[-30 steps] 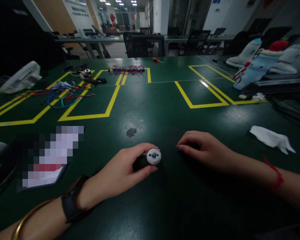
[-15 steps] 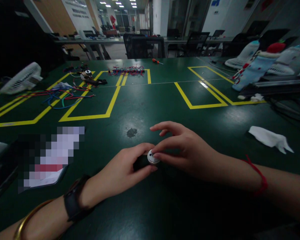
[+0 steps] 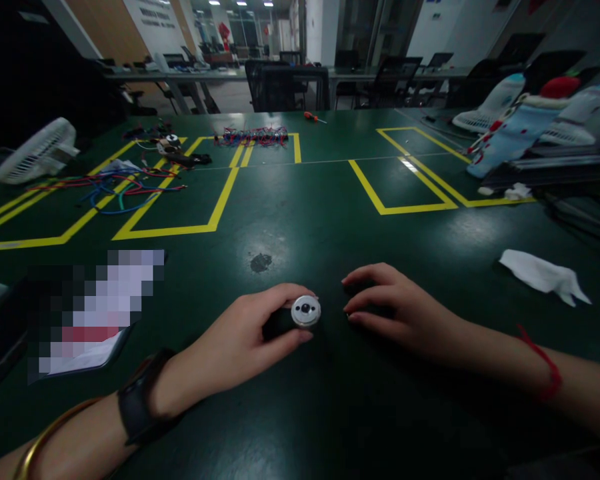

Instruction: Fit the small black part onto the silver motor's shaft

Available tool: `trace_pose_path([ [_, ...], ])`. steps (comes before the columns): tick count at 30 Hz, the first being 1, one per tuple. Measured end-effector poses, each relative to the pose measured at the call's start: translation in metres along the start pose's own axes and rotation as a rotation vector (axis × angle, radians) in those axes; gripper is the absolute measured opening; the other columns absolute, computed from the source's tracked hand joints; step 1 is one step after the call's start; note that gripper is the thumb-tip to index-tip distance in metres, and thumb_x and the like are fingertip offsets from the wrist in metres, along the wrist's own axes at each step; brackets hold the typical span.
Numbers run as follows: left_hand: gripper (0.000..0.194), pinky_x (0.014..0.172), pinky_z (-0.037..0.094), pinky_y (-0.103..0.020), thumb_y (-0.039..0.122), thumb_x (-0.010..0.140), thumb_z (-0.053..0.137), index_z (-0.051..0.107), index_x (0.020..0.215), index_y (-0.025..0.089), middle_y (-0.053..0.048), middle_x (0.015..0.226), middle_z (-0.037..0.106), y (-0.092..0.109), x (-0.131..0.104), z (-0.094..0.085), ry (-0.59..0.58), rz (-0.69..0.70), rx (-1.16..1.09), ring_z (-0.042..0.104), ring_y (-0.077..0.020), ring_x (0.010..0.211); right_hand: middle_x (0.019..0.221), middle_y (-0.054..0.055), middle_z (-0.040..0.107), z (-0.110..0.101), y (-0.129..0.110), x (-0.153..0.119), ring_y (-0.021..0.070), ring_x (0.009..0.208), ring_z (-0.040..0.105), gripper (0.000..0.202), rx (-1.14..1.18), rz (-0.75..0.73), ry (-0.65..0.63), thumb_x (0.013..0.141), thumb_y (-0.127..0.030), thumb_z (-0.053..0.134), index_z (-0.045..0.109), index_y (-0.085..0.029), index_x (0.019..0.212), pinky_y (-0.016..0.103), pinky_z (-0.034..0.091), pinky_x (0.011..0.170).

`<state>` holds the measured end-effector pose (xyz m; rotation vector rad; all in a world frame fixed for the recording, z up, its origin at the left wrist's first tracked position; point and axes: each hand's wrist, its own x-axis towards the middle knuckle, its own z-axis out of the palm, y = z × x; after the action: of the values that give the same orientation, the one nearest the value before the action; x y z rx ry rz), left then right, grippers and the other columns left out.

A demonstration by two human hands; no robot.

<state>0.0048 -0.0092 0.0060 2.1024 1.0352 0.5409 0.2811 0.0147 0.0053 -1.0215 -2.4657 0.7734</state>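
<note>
Between the thumb and fingers of my left hand (image 3: 250, 337) is a small round silver part (image 3: 306, 311), its flat face up, with a dark centre and a small dark hole on either side. My right hand (image 3: 400, 307) is just to the right of it, not touching it. The thumb and one finger of that hand are pinched together, with a tiny speck at their tips that I cannot make out; another finger is held apart above them.
A phone-like flat object (image 3: 100, 320) lies left, partly pixelated. Coloured wires (image 3: 125, 190) and a white fan (image 3: 40, 153) are at the back left. Further back are a wire bundle (image 3: 253, 137) and an orange screwdriver (image 3: 311, 117). White tissue (image 3: 543, 275) and a blue plush-like object (image 3: 505, 137) are right.
My right hand has moved right, away from the silver part, whose face now shows fully. My left hand still holds the part in nearly the same place.
</note>
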Motion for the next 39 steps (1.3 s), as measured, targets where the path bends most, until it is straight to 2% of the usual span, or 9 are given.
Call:
trace_pose_path([
  [9,0.036,0.091,0.049,-0.029,0.024,0.090,0.063,0.052,0.124,0.028,0.001,0.120,0.063,0.001,-0.001,-0.001,-0.002,-0.007,0.026,0.062,-0.0182,0.106,0.125,0.008,0.059,0.003,-0.003,0.000,0.0256,0.120,0.051,0.017,0.016,0.003,0.008,0.089,-0.031,0.064,0.073,-0.026,0.102,0.046,0.041,0.101],
  [13,0.036,0.092,0.048,-0.029,0.025,0.090,0.062,0.051,0.125,0.029,0.001,0.121,0.063,0.000,-0.001,-0.001,-0.003,-0.002,0.035,0.061,-0.0176,0.107,0.123,0.006,0.060,-0.003,-0.003,-0.001,0.0224,0.116,0.055,0.020,0.285,0.136,0.128,0.091,-0.036,0.061,0.070,-0.025,0.105,0.039,0.043,0.100],
  [18,0.038,0.093,0.048,-0.029,0.025,0.090,0.063,0.051,0.126,0.029,0.001,0.122,0.063,0.000,-0.001,-0.001,-0.002,0.001,0.029,0.061,-0.0175,0.108,0.100,0.004,0.069,-0.007,0.007,-0.003,0.0197,0.095,0.063,0.023,0.703,0.391,0.360,0.094,-0.041,0.055,0.070,-0.024,0.099,0.033,0.049,0.084],
  [22,0.038,0.092,0.049,-0.029,0.025,0.090,0.062,0.051,0.126,0.028,0.000,0.122,0.063,0.000,-0.001,-0.001,-0.004,0.008,0.030,0.061,-0.0178,0.108,0.093,0.003,0.071,-0.005,0.014,-0.005,0.0170,0.088,0.065,0.019,0.880,0.409,0.430,0.092,-0.038,0.059,0.072,-0.023,0.094,0.032,0.048,0.082],
  [30,0.037,0.092,0.049,-0.030,0.026,0.091,0.062,0.051,0.126,0.028,0.000,0.122,0.063,-0.001,-0.001,-0.001,0.001,0.011,0.039,0.062,-0.0184,0.108,0.086,0.002,0.070,-0.006,0.009,-0.005,0.0158,0.082,0.064,0.018,0.894,0.428,0.407,0.091,-0.037,0.061,0.072,-0.023,0.091,0.029,0.048,0.075],
  [39,0.037,0.092,0.050,-0.031,0.026,0.091,0.062,0.051,0.126,0.027,-0.002,0.122,0.063,0.000,-0.002,-0.001,0.000,0.006,0.033,0.062,-0.0195,0.108,0.082,0.002,0.069,-0.007,0.012,-0.003,0.0155,0.079,0.064,0.018,0.922,0.437,0.431,0.091,-0.037,0.061,0.072,-0.023,0.089,0.029,0.048,0.074],
])
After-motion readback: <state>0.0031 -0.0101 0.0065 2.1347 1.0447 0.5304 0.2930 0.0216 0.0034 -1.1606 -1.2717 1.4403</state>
